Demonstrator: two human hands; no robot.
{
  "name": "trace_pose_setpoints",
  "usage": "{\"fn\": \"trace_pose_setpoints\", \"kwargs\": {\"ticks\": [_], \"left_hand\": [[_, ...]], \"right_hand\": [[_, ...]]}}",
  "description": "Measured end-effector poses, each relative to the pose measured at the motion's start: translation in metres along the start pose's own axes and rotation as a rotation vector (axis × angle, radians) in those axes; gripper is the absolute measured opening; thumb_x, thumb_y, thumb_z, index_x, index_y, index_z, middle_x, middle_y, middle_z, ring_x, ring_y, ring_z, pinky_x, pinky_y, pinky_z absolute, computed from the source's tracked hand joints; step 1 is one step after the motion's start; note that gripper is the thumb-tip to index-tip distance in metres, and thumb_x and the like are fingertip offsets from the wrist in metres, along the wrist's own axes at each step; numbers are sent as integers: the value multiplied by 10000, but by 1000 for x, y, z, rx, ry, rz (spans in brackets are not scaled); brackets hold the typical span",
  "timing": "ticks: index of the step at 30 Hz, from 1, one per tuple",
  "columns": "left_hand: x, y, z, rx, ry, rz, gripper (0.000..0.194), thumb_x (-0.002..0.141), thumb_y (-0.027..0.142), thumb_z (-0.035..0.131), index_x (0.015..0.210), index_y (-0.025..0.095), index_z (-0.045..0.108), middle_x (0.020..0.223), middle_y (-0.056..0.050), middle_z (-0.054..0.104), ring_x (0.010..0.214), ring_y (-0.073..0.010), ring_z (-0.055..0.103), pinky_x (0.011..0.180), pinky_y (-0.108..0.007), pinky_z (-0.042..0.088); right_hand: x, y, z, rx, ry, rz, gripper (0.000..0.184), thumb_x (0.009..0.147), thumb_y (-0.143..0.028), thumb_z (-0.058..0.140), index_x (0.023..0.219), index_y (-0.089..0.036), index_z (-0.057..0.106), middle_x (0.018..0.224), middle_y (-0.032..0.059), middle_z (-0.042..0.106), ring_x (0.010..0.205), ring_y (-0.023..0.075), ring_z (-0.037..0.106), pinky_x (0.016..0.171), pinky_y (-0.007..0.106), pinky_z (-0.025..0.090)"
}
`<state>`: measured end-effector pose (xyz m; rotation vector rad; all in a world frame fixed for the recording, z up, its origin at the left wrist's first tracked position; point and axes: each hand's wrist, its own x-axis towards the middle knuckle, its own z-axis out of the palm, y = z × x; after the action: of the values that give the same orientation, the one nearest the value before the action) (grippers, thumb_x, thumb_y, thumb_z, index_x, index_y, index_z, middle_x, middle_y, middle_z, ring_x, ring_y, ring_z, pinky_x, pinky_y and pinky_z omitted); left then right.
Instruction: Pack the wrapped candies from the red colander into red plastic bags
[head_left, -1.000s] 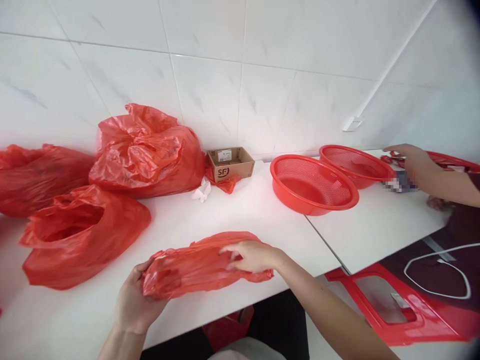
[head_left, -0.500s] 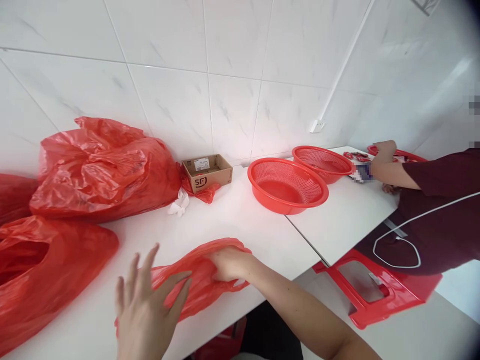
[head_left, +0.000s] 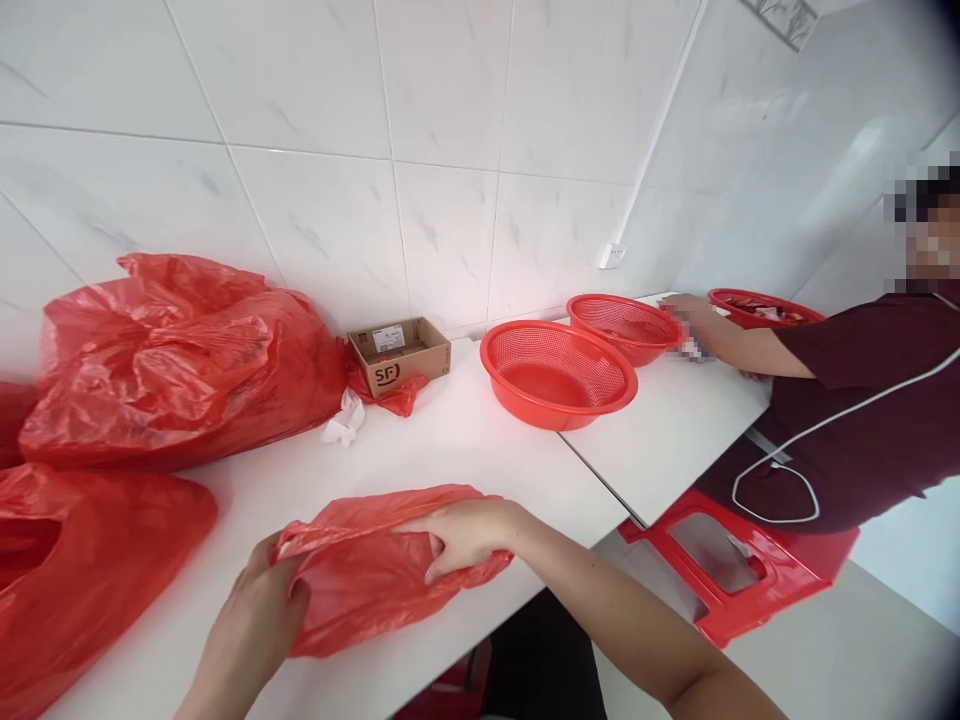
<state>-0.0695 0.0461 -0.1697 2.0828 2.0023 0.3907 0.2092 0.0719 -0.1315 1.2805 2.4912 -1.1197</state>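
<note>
A crumpled red plastic bag [head_left: 360, 565] lies on the white table [head_left: 465, 450] near its front edge. My left hand [head_left: 251, 625] grips the bag's left end, fingers curled into the plastic. My right hand [head_left: 461, 535] lies on the bag's right part, fingers bent and pinching the film.
Two larger red bags [head_left: 180, 360] [head_left: 82, 570] sit at the left. A small cardboard box [head_left: 397, 352] stands by the tiled wall. Red perforated basins [head_left: 559, 372] [head_left: 622, 325] lie at the right, where another person's hand [head_left: 694, 320] reaches. A red stool [head_left: 739, 570] stands below.
My left hand, lifted and spread half a second ago, has come down and closed on the bag's left end. The right hand stayed on the bag. The view shifted right.
</note>
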Motion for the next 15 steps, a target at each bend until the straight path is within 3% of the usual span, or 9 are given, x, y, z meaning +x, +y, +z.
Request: {"fn": "trace_pose_setpoints", "kwargs": {"ticks": [5,9,12,15], "left_hand": [[-29,16,1,-103,2,66,414,892,431,363,1155,330,666,1112,-69,504,897,-209,622,732,-316,511],[-39,23,-6,-190,-58,67,434,885,518,364,1183,372,645,1026,-37,533,759,-174,648,715,-304,534],[-40,11,-7,-221,-139,96,449,869,545,409,1246,392,600,1129,-32,571,939,-209,672,780,-297,549],[-45,-8,-2,-191,-158,77,505,822,599,464,1240,359,617,1248,-45,575,1104,-269,630,793,-321,569]], "right_hand": [[-25,-11,-23,177,84,-206,604,816,-417,666,1387,-385,472,1057,-28,711,1014,192,630,842,281,455],[-48,-19,-30,607,232,-443,554,865,-346,631,1394,-297,471,1191,52,655,1107,178,612,955,319,452],[-61,-4,-27,878,547,-495,482,878,-347,621,1336,-255,503,1174,87,648,1027,189,651,860,343,523],[-79,32,-25,878,1048,-331,344,878,-391,605,1186,-241,577,1069,78,672,896,193,672,738,346,555]]}}
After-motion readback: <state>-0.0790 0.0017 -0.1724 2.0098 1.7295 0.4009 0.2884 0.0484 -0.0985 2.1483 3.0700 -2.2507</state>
